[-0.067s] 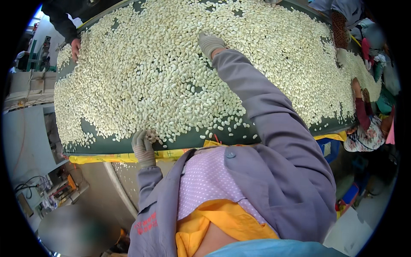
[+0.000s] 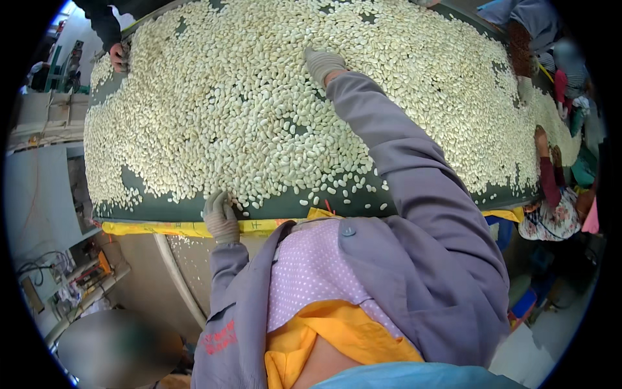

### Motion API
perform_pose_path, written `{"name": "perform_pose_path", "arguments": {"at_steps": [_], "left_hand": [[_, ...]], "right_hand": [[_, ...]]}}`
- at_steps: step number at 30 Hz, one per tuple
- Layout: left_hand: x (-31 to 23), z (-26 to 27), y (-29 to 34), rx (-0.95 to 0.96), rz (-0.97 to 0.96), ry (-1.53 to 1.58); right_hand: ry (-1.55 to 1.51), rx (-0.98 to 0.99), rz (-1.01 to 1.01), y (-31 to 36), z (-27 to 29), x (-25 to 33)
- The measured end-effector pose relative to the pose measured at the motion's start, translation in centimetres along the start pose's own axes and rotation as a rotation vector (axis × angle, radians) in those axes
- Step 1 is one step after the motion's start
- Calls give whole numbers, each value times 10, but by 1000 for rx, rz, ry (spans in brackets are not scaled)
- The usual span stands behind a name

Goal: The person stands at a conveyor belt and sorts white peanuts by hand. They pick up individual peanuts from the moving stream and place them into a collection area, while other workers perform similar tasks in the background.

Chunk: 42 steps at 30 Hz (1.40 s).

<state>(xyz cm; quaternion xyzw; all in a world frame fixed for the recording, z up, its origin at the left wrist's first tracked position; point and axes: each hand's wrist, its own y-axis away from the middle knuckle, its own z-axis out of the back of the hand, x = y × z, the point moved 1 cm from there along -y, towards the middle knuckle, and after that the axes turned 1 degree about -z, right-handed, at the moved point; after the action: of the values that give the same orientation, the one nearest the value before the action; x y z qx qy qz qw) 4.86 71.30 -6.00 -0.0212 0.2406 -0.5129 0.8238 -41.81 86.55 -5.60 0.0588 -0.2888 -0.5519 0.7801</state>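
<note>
While we look down from the head view, our right hand (image 2: 324,63) is way out among the beans (image 2: 194,117) spread over the table (image 2: 278,209), fingers bent, and we can't tell if it's clamped on any. Our left hand (image 2: 221,217) curls at the near edge, grip unclear too. Looks like we're working loose beans by hand, so the next move calls for light fingers. Beans: smooth, pale ovals; gloves (image 2: 225,229): ribbed knit.

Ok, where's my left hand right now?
In the head view, your left hand is left of centre, at the near edge of the green table, beside the pale beans.
</note>
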Motion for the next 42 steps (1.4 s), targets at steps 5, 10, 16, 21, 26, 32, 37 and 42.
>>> {"name": "perform_pose_path", "arguments": {"at_steps": [5, 10, 16, 21, 26, 32, 37, 42], "left_hand": [[-25, -2, 0, -103, 54, -68], [-38, -14, -2, -136, 73, -102], [-57, -19, -1, -119, 60, -96], [-56, -32, 14, -121, 102, -147], [-73, -36, 18, -89, 135, -172], [-87, -46, 20, -89, 130, -138], [-100, -52, 20, -135, 70, -162], [-112, -58, 26, -117, 82, -156]], "right_hand": [[-1234, 395, 200, 26, 8, -56], [-1946, 275, 75, 54, 27, -157], [-1251, -413, -195, 33, -11, -204], [-914, -41, 234, 110, -86, -53], [-548, 161, 658, 168, -134, -54], [-1267, 79, -300, 189, -32, -205], [-1421, -323, -425, 180, 2, -300], [-602, -174, 120, 153, 16, -221]]}}
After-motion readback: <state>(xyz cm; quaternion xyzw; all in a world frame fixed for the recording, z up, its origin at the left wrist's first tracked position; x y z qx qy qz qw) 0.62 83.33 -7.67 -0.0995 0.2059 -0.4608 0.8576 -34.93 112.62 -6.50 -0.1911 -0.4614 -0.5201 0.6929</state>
